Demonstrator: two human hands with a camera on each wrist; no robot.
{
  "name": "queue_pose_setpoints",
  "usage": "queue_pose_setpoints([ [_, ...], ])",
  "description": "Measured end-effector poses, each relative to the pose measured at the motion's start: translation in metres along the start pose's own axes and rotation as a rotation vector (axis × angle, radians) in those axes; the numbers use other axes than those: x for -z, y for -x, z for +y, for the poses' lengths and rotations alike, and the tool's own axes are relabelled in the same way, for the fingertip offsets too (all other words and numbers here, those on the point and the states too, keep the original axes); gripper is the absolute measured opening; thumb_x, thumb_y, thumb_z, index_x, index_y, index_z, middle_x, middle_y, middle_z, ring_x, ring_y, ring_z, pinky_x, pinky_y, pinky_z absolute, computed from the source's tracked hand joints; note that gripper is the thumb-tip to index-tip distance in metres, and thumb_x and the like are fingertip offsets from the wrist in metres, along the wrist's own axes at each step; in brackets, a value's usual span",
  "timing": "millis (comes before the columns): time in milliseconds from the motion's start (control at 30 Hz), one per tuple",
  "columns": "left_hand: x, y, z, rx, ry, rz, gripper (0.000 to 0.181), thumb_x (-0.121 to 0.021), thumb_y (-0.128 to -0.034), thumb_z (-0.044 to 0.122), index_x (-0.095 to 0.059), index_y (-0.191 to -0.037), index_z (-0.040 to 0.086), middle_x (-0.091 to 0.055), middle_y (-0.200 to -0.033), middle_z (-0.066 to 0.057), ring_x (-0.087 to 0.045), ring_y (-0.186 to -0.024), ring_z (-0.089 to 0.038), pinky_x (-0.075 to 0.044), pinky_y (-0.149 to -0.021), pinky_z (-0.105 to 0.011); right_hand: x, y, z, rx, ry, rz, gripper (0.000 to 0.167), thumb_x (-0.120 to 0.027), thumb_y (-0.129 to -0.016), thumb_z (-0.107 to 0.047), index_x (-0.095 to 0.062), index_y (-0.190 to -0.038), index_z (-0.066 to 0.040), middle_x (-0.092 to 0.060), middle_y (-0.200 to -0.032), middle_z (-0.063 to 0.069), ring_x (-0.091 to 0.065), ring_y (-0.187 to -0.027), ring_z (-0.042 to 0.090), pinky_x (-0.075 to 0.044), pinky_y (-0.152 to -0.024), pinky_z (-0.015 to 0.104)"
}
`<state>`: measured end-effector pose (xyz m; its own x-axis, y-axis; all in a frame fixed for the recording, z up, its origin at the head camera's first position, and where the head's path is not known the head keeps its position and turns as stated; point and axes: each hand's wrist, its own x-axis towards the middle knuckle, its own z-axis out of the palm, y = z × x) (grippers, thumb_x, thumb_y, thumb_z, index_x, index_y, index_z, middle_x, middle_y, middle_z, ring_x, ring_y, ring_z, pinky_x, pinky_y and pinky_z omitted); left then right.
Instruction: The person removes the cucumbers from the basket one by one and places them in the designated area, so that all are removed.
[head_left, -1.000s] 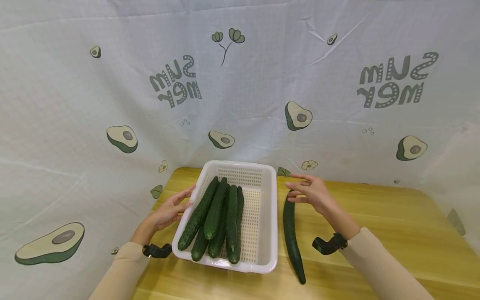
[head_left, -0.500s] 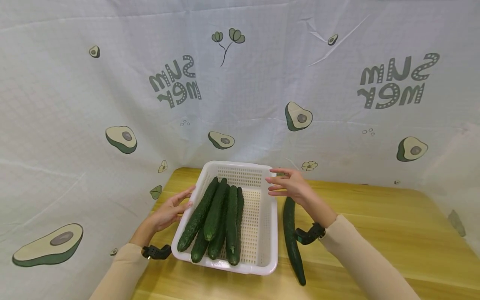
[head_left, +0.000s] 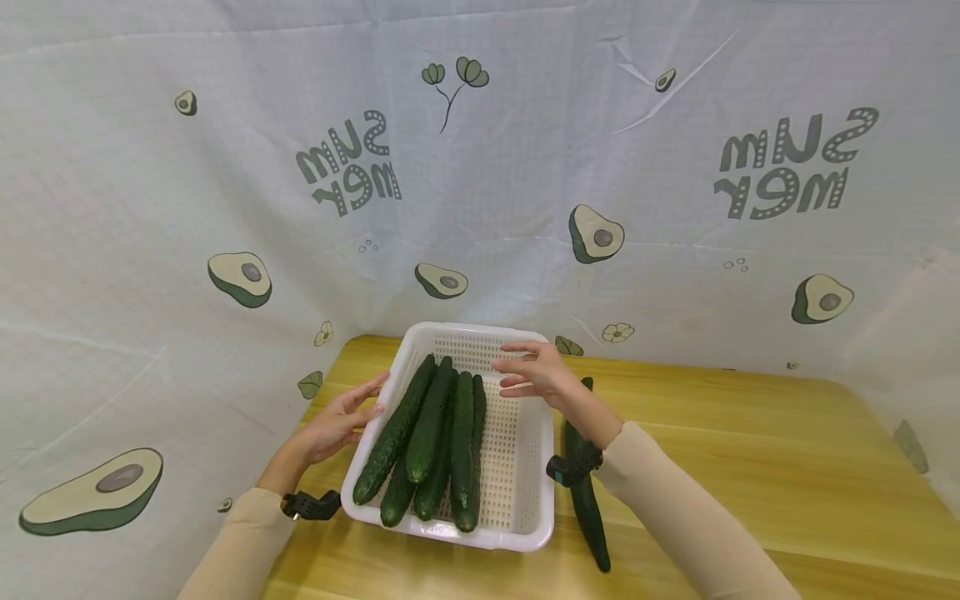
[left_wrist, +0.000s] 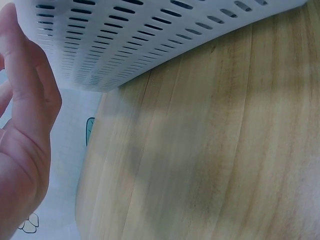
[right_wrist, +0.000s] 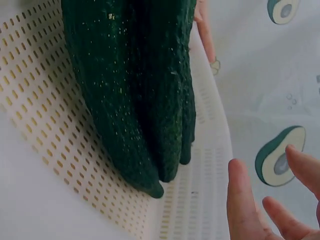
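A white slotted plastic basket (head_left: 535,467) holds several dark green cucumbers (head_left: 427,425), bunched toward its left side. My left hand (head_left: 333,429) touches the basket's left side with extended fingers; the left wrist view has this hand (left_wrist: 27,110) beside the slotted wall (left_wrist: 115,45). Over the right part of the basket hovers my right hand (head_left: 542,372), fingers spread and nothing in them. In the right wrist view its fingers (right_wrist: 241,202) are apart from the cucumbers (right_wrist: 115,100). Another cucumber (head_left: 591,517) lies on the table right of the basket, partly hidden under the right wrist.
The wooden table (head_left: 750,467) extends to the right of the basket. A pale curtain (head_left: 525,167) printed with avocados hangs behind and at the left of the table. Each wrist wears a black camera strap (head_left: 311,505).
My right hand has moved left, from above the lone cucumber to over the basket. The left hand stays at the basket's side, and the cucumbers lie as before.
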<state>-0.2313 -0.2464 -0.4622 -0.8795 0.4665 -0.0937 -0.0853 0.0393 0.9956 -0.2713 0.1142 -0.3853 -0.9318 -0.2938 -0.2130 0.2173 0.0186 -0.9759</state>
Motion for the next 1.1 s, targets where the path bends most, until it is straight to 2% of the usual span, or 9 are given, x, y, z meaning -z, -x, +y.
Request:
queue_pose_setpoints([
  [133,0.001,0.000,-0.001,-0.011,-0.008,-0.009,0.064,-0.050,-0.1067,0.015,-0.017,-0.162,0.018,-0.020,-0.152,-0.023,-0.058,-0.099,-0.019,-0.058,-0.071,-0.033,-0.011,-0.006,0.005,-0.016,0.012,-0.002,0.058,-0.069,-0.094,-0.006,-0.044,-0.145,0.009,-0.057,-0.127,0.031,-0.070,-0.079,0.030,-0.056,-0.081,0.050],
  [300,0.001,0.001,-0.002,-0.007,-0.008,-0.002,0.064,-0.050,-0.1067,0.015,-0.018,-0.161,0.018,-0.022,-0.151,-0.021,-0.058,-0.099,-0.018,-0.058,-0.072,-0.034,-0.024,-0.009,0.012,-0.061,0.030,0.012,0.059,-0.072,-0.092,-0.007,-0.047,-0.143,0.007,-0.055,-0.125,0.030,-0.065,-0.099,0.048,-0.057,-0.080,0.050],
  [400,0.001,0.001,-0.002,0.000,-0.001,0.003,0.064,-0.050,-0.1065,0.015,-0.018,-0.162,0.019,-0.023,-0.150,-0.020,-0.058,-0.100,-0.019,-0.058,-0.073,-0.035,-0.030,-0.010,0.017,-0.079,0.039,0.015,0.059,-0.073,-0.091,-0.008,-0.048,-0.143,0.007,-0.055,-0.125,0.030,-0.062,-0.105,0.052,-0.058,-0.078,0.049],
  [567,0.000,0.000,-0.002,0.010,0.009,0.008,0.064,-0.051,-0.1063,0.015,-0.019,-0.162,0.020,-0.024,-0.150,-0.018,-0.058,-0.101,-0.020,-0.058,-0.073,-0.036,-0.037,-0.011,0.022,-0.094,0.056,0.023,0.057,-0.074,-0.091,-0.008,-0.051,-0.141,0.005,-0.057,-0.125,0.030,-0.064,-0.100,0.050,-0.059,-0.076,0.048],
  [767,0.000,0.000,-0.002,0.001,0.004,0.003,0.063,-0.050,-0.1067,0.015,-0.019,-0.162,0.020,-0.023,-0.151,-0.020,-0.057,-0.105,-0.021,-0.058,-0.077,-0.039,-0.045,-0.013,0.026,-0.122,0.081,0.027,0.056,-0.076,-0.090,-0.009,-0.052,-0.139,0.004,-0.051,-0.131,0.031,-0.067,-0.095,0.043,-0.059,-0.075,0.047],
  [1100,0.001,0.000,-0.002,-0.002,0.011,0.003,0.063,-0.049,-0.1069,0.014,-0.018,-0.161,0.017,-0.021,-0.152,-0.023,-0.058,-0.103,-0.019,-0.058,-0.076,-0.036,-0.052,-0.016,0.033,-0.168,0.116,0.050,0.057,-0.078,-0.088,-0.010,-0.051,-0.136,0.005,-0.056,-0.120,0.028,-0.068,-0.090,0.042,-0.059,-0.075,0.048],
])
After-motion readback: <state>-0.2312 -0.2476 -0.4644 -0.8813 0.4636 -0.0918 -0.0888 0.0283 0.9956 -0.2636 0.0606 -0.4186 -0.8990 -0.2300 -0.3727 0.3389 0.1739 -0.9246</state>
